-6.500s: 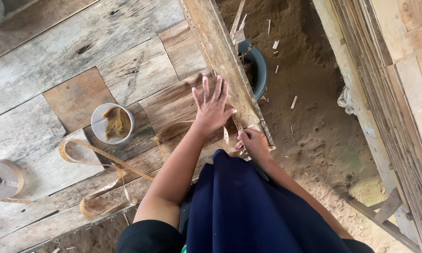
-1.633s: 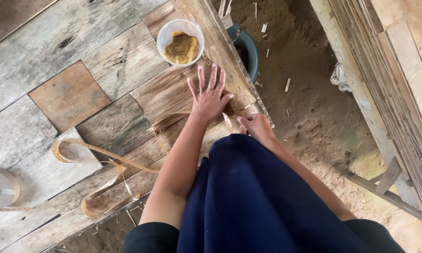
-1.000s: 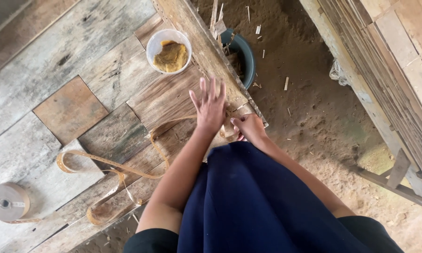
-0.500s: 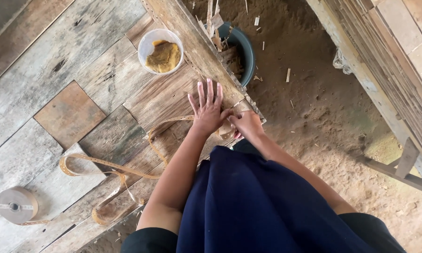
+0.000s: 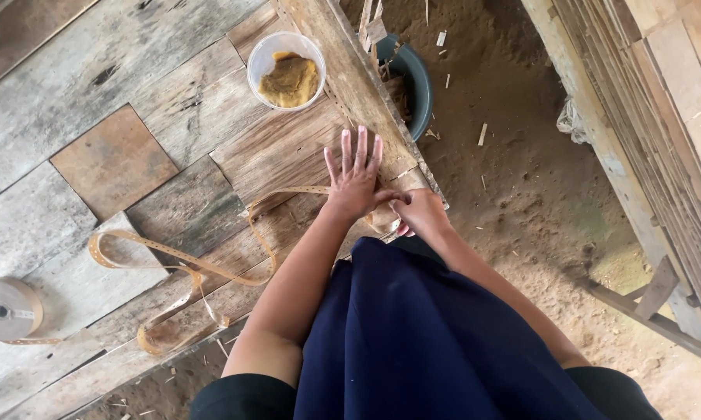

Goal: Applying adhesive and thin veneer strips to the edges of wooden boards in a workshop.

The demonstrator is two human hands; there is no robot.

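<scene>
Where long thin tan strip (image 5: 210,260) ends near table corner, left hand (image 5: 356,183) lies flat on it, fingers spread wide. Right hand (image 5: 418,214) touches left, curled at strip end; grip hidden, cannot tell. Strip loops left over grey plank table (image 5: 70,93) toward tan roll (image 5: 7,309). White cup of brown paste (image 5: 287,71) sits beyond fingertips.

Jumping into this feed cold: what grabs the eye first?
The left hand lies spread flat on a wooden sheet near the right edge of the plank table, with the right hand curled at that edge beside it. A long tan perforated strip loops leftward across the boards. A white bowl of yellow-brown paste stands beyond the hands.
</scene>
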